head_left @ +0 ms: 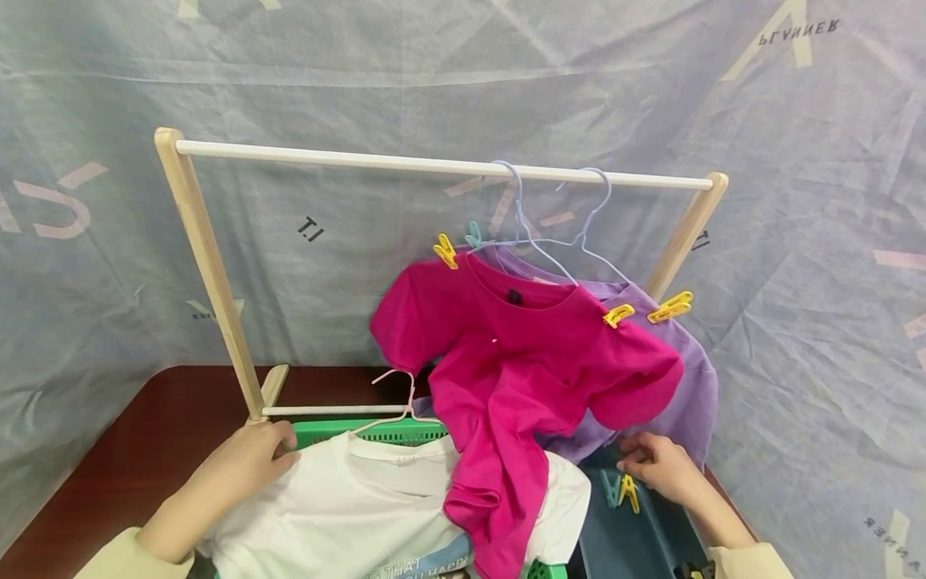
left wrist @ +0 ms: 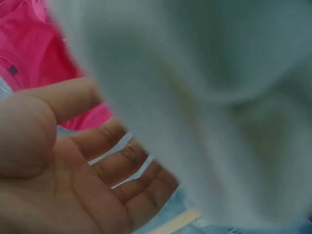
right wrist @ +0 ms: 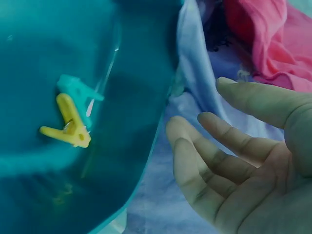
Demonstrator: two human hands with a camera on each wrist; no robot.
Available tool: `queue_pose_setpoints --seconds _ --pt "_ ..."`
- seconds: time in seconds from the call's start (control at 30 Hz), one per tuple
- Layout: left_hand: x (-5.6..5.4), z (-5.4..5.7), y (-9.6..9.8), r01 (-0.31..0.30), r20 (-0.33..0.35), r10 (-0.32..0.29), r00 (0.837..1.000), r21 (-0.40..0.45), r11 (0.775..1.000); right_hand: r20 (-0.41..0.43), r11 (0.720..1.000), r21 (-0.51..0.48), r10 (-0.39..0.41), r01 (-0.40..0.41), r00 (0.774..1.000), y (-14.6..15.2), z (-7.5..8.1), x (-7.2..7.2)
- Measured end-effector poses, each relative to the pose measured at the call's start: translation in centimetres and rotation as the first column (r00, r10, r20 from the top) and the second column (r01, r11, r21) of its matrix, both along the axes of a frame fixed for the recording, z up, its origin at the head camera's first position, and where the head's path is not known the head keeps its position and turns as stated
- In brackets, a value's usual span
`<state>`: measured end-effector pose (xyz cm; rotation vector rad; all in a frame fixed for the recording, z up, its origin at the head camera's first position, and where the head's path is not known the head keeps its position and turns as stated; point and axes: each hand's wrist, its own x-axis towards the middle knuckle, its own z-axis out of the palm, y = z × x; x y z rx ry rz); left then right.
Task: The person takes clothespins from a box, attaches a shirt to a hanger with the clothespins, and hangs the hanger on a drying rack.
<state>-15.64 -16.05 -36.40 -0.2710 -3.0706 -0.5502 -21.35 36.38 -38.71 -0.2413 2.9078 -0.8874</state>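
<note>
A white shirt [head_left: 318,507] is lying face up across a green basket [head_left: 318,434], a pink hanger [head_left: 411,398] sitting at its neckline, hook upward — presumably inside to support the shoulders. The left hand [head_left: 249,458] is resting open at the shirt's shoulder, thumb apart from the fingers; blurred cloth is covering the fingertips, so whether they are pressing it I cannot tell. The right hand [head_left: 661,466] is hovering with fingers loosely bent, holding nothing, near a teal clip [head_left: 611,488] and a yellow clip [head_left: 629,492] in a dark blue bin [head_left: 622,535]. Above, a magenta shirt [head_left: 535,354] and a purple shirt [head_left: 690,370] are hanging from a white rod [head_left: 325,156], pegs [head_left: 445,252] gripping their shoulders, probably to stop the fabric slipping off. The white shirt's print is showing "THAT" and "HAPPY", partly hidden by the magenta hem; the magenta shirt's dark neck label [head_left: 514,297] is proving too small to read. Behind, the grey backdrop [head_left: 405,64] is carrying "PLANNER", flipped, and "T.I".
</note>
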Motion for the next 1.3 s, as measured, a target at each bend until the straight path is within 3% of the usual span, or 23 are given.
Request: queue_pose_setpoints --seconds 0.13,0.4,0.63,1.0,1.1,1.3 --pt "0.8 -0.3 -0.4 -0.025 -0.036 0.025 0.999 0.000 1.000 -0.030 0.997 0.076 -0.016 0.018 0.999 0.3 -0.5 0.1" --pt "1.8 -1.0 -1.1 -0.053 -0.083 0.052 0.995 -0.007 0.999 -0.050 0.995 0.101 -0.004 0.009 0.999 0.5 -2.1 0.3" --pt "2.3 -1.2 -1.9 -0.106 -0.019 0.106 0.994 0.007 0.994 -0.064 0.991 0.130 -0.016 0.024 0.998 0.2 -3.5 0.2" --pt "2.6 -1.7 -2.6 -0.133 0.028 0.133 0.991 0.010 0.991 -0.086 0.982 0.170 -0.071 0.085 0.994 -0.5 -5.4 -0.4" --pt "2.7 -1.9 -2.5 -0.131 -0.008 0.131 0.991 0.015 0.991 -0.082 0.982 0.164 -0.082 0.094 0.993 -0.6 -5.9 -0.5" --pt "3.4 -2.3 -2.1 -0.129 -0.178 0.132 0.975 0.026 0.991 -0.088 0.980 0.169 -0.092 0.106 0.992 -1.0 -6.3 -0.7"
